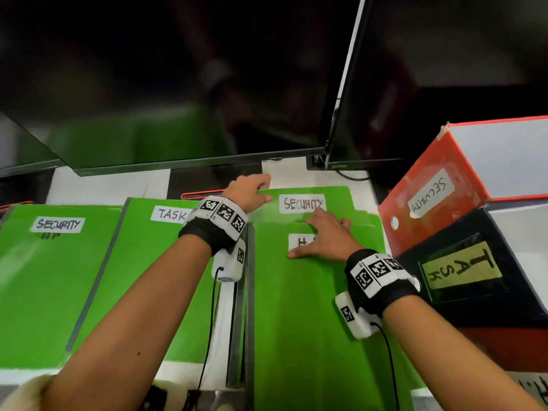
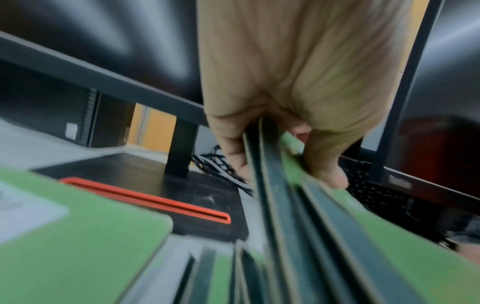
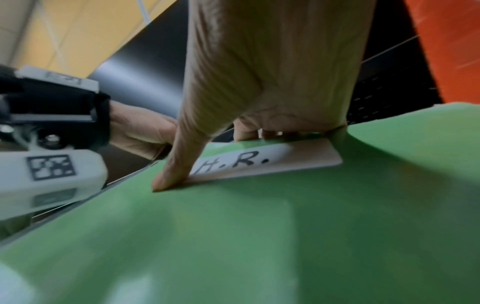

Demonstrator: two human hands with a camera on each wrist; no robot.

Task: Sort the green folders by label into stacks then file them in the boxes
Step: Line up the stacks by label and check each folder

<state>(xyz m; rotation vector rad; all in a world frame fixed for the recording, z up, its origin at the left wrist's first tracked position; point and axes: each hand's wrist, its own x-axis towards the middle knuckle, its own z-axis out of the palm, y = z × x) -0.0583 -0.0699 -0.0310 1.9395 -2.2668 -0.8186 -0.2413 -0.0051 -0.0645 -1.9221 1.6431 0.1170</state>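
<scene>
Green folders lie on the desk: a SECURITY folder [image 1: 44, 277] at far left and a TASK folder [image 1: 142, 262] beside it. To the right is a stack with an H.R. folder [image 1: 311, 321] on top and another SECURITY folder [image 1: 302, 203] showing behind it. My left hand [image 1: 252, 191] grips the stack's top left corner, and in the left wrist view the left hand [image 2: 285, 170] pinches several folder edges. My right hand [image 1: 323, 235] curls its fingers over the top edge of the H.R. folder [image 3: 259, 236], with the thumb [image 3: 168, 174] pressing beside its label [image 3: 259, 162].
A red box [image 1: 430, 200] labelled SECURITY leans at the right, above a black box [image 1: 462, 268] labelled TASK. Two dark monitors [image 1: 178, 84] hang close over the back of the desk. A monitor base with a red slot [image 2: 145, 199] and cables [image 2: 221, 164] lie behind the folders.
</scene>
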